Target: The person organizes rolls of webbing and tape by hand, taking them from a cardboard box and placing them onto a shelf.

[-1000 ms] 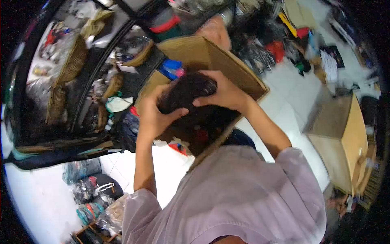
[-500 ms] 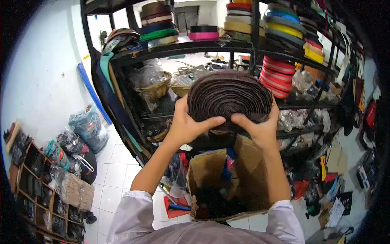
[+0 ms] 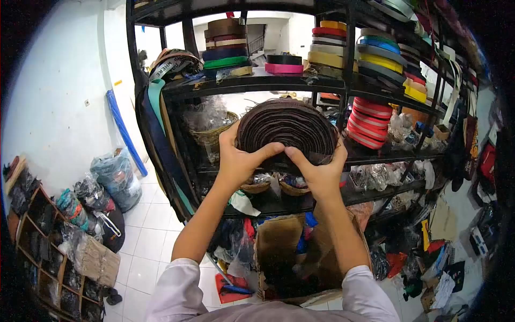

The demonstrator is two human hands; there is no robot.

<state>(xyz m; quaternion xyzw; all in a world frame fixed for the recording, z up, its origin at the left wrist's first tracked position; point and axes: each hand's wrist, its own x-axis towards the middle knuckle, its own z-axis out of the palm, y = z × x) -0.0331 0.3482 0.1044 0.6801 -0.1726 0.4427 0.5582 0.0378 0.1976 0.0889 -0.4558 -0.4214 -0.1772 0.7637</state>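
Observation:
Held up in front of the black shelf is a large dark brown roll of webbing (image 3: pixel 287 126), its coiled face turned toward me. My left hand (image 3: pixel 238 158) grips its left side, with the thumb across the lower face. On the opposite side my right hand (image 3: pixel 319 166) grips it the same way, and the two thumb tips almost meet. The other fingers are largely hidden around the roll's sides. Right of the roll, a red and grey striped stack of webbing (image 3: pixel 369 122) sits on the middle shelf.
The black shelf rack (image 3: pixel 257 85) carries several coloured webbing rolls (image 3: pixel 225 43) on its upper level. A wicker basket (image 3: pixel 214 134) stands at left on the middle level. Below my arms is an open cardboard box (image 3: pixel 273 252). Plastic bags (image 3: pixel 115 174) lie on the floor at left.
The view has tilted up and shifted, showing more of the upper shelf. The brown roll, still in both hands, sits slightly further left and the thumbs are closer together.

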